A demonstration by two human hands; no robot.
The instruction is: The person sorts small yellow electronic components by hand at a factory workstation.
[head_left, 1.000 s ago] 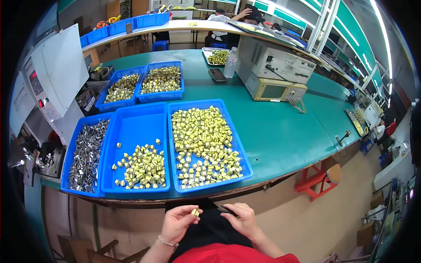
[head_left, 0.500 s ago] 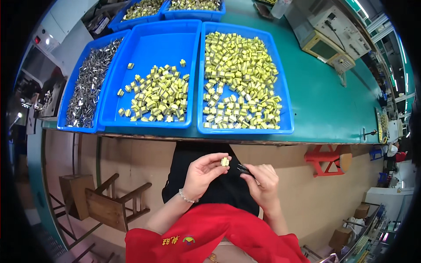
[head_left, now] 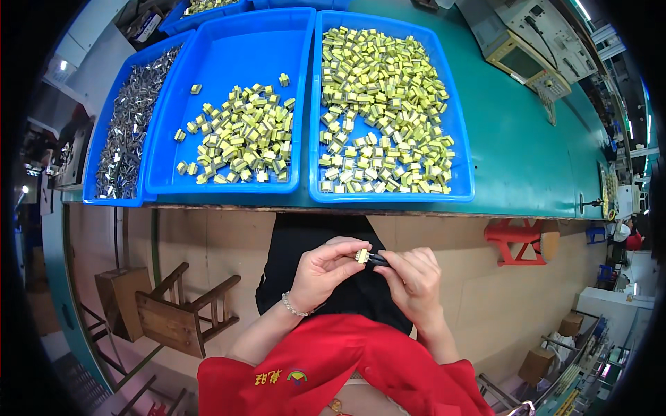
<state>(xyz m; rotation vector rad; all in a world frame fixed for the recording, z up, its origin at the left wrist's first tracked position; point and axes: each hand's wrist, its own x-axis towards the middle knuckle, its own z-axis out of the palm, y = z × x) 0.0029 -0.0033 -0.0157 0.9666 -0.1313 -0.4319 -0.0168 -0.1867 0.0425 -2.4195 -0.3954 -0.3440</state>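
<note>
1. Nearest, over the lap, the left hand pinches one small yellow-green wound component between thumb and fingertips, held well below the table edge.
2. The right hand meets it from the other side, fingers closed around a slim black tool whose tip touches the component. This one piece looks to be mid-work, neither put down nor dropped into any tray.
3. Beyond the hands, at the near edge of the green table, three blue trays sit side by side, touching.
4. The right tray is spread nearly wall to wall with the same yellow-green parts; judging by that, it is the larger stock.
5. The middle tray holds a smaller loose heap in its centre, with much bare blue floor around it. If that heap is the finished pieces, roughly a quarter to a third seems done and most remains; which tray feeds which cannot be told for certain.
6. The left tray is filled with small grey metal parts, untouched by either hand.
7. Farther back stand more blue trays and beige bench instruments.
</note>
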